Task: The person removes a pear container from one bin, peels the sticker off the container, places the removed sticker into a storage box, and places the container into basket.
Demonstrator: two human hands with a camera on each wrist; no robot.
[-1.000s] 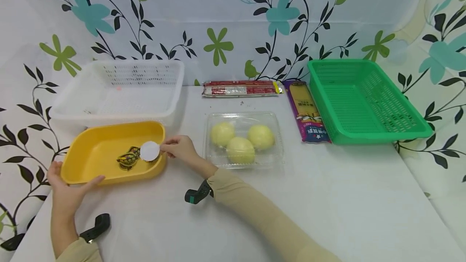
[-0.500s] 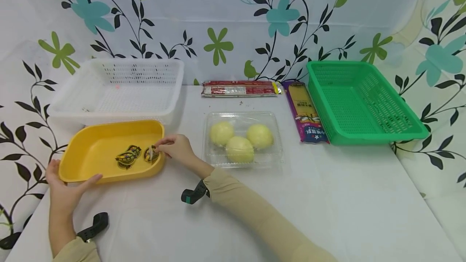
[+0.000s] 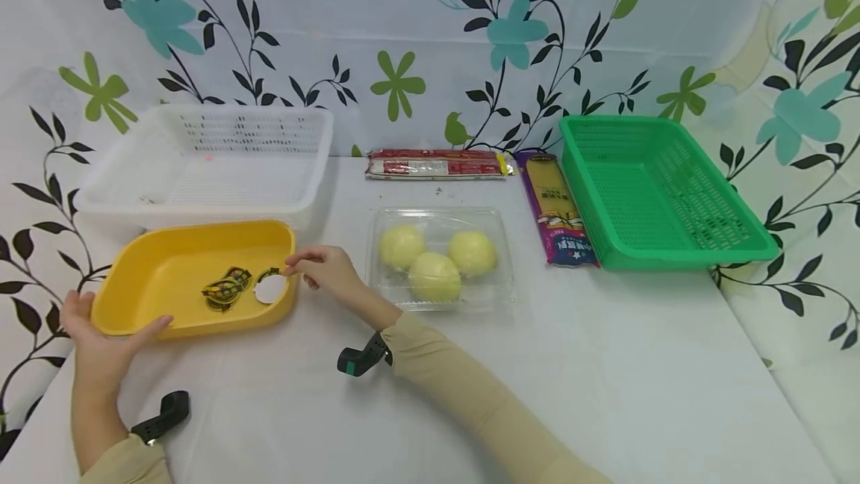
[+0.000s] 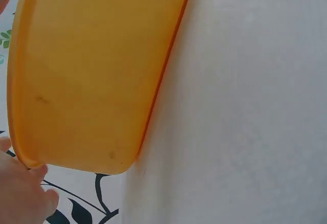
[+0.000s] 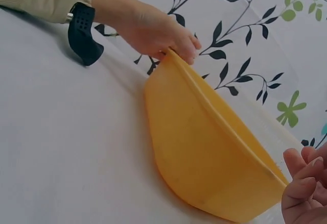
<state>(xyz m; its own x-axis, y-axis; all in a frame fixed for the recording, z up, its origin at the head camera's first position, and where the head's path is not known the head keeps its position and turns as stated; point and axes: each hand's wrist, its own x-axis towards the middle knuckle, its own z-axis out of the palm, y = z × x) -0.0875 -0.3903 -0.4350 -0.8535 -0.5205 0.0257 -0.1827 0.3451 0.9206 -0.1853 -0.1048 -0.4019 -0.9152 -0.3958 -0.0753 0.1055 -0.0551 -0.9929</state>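
Note:
In the head view a yellow basin [image 3: 154, 245] stands at the left of the table. My left hand [image 3: 101, 342] grips its left end, thumb along the near rim and fingers round the corner. Inside lie several small round pieces in black-and-yellow patterned wrapping [image 3: 225, 290]. At the basin's right end a white-faced disc [image 3: 270, 289] leans over another patterned piece. My right hand [image 3: 329, 273] reaches over the right rim, its fingertips pinched at the disc's edge. In the right wrist view the right hand [image 5: 304, 185] shows bent fingers beside the basin's wall [image 5: 204, 152], which hides the contents.
A white basket [image 3: 309, 200] stands behind the basin. Right of my right hand sits a clear box [image 3: 500, 293] with three pale yellow-green round items [image 3: 434, 277]. Behind it lie red packets [image 3: 437, 165]; a purple packet [image 3: 558, 215] leans by a green basket [image 3: 672, 254].
The white-faced disc at my right fingertips has turned edge-on, then shows its white face again, a little lower left in the basin. My left hand keeps its grip on the basin.

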